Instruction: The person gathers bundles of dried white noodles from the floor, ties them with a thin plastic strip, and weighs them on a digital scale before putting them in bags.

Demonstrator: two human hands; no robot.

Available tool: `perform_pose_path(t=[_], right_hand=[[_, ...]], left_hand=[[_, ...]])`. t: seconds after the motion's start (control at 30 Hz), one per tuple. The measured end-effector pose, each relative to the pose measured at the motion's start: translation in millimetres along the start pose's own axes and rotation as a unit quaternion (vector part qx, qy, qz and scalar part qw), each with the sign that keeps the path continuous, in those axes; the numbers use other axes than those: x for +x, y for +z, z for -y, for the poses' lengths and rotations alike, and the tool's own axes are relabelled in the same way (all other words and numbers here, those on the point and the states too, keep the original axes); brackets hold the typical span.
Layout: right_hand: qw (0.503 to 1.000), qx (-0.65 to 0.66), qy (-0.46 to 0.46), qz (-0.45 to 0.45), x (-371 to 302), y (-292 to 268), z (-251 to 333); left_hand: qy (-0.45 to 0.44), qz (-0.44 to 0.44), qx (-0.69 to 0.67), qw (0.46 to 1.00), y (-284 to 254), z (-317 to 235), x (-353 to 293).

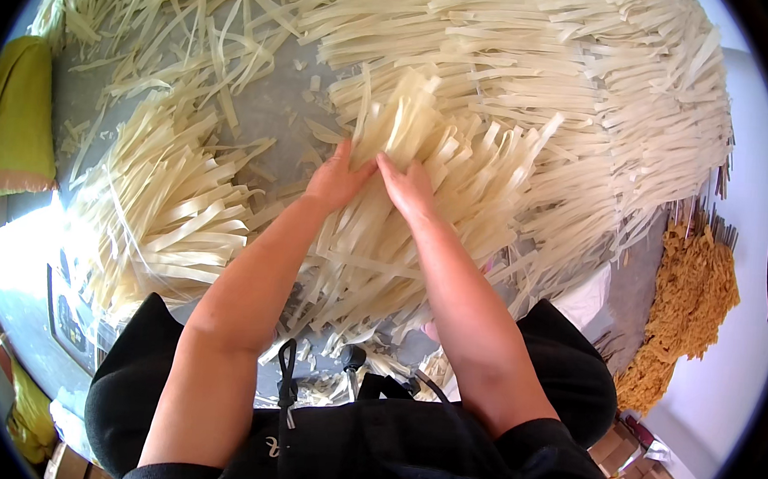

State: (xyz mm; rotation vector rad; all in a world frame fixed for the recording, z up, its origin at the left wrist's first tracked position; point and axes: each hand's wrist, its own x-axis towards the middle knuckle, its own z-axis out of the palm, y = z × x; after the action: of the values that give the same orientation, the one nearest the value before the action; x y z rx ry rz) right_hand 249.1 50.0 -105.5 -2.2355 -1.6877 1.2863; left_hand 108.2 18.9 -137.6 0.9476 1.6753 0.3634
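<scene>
My left hand [339,181] and my right hand [408,188] are close together in the middle of the view, thumb sides almost touching. Between and beneath them is a bundle of pale cream flat strips [402,127] that look like dried wide noodles. Both hands are closed around the bundle's sides, with some fingers hidden under the strips. The bundle's far ends fan up beyond my hands. More loose strips [357,246] lie between my forearms, reaching back toward my lap.
A heap of similar strips [169,198] lies at my left. Long overlapping rows of strips [539,55] spread across the far side and right. An orange-brown crinkled pile [678,305] stands by the wall at right. A yellow-green cloth [19,116] hangs at far left.
</scene>
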Motion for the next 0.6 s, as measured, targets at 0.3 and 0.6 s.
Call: perform_pose_path(t=[0.3,0.6], right_hand=[[0.992,0.115,-0.019,-0.051,29.6,47.1,-10.7],[0.82,0.55,-0.067,0.143,-36.5,-17.0,-1.8]], left_hand=[[0.089,-0.124,0.069,0.986,3.5,33.2,0.1],[0.173,-0.157,0.077,0.969,0.7,-36.7,-97.8]])
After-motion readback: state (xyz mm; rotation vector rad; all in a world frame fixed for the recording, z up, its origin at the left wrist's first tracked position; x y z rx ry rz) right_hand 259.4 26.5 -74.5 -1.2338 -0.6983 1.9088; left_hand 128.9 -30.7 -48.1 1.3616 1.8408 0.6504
